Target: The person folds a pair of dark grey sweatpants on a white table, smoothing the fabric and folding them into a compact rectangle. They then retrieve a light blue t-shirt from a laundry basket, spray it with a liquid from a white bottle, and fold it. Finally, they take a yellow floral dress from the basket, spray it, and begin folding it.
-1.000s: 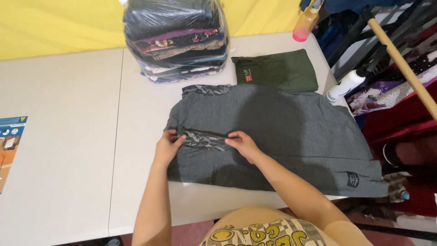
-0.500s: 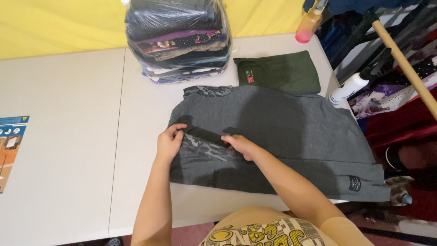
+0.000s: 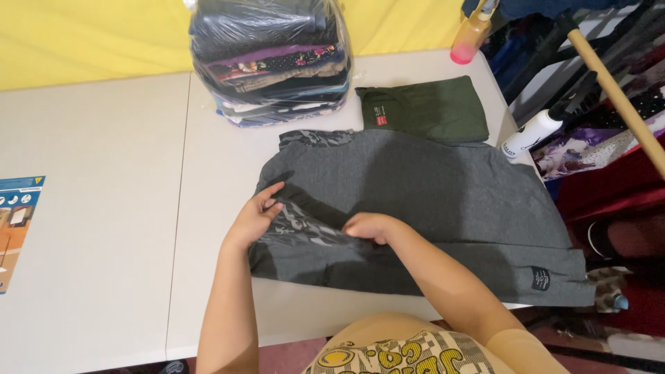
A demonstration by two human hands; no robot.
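Observation:
A dark grey t-shirt (image 3: 443,201) lies spread across the white table (image 3: 97,228), its hem hanging over the right edge. My left hand (image 3: 255,220) pinches the fabric at the shirt's near left side, by a patterned sleeve fold. My right hand (image 3: 368,226) grips the same fold a little to the right, fingers curled under the cloth. Both hands rest on the shirt, close together.
A clear plastic bag of stacked folded clothes (image 3: 271,62) stands at the back. A folded dark green shirt (image 3: 424,109) lies beside it. A pink bottle (image 3: 470,40) and white spray bottle (image 3: 530,134) sit near the right edge. A printed sheet (image 3: 15,223) lies far left.
Both hands have shifted slightly toward me along the sleeve fold, drawing the patterned fabric across the shirt. The left hand now pinches the edge rather than pressing flat.

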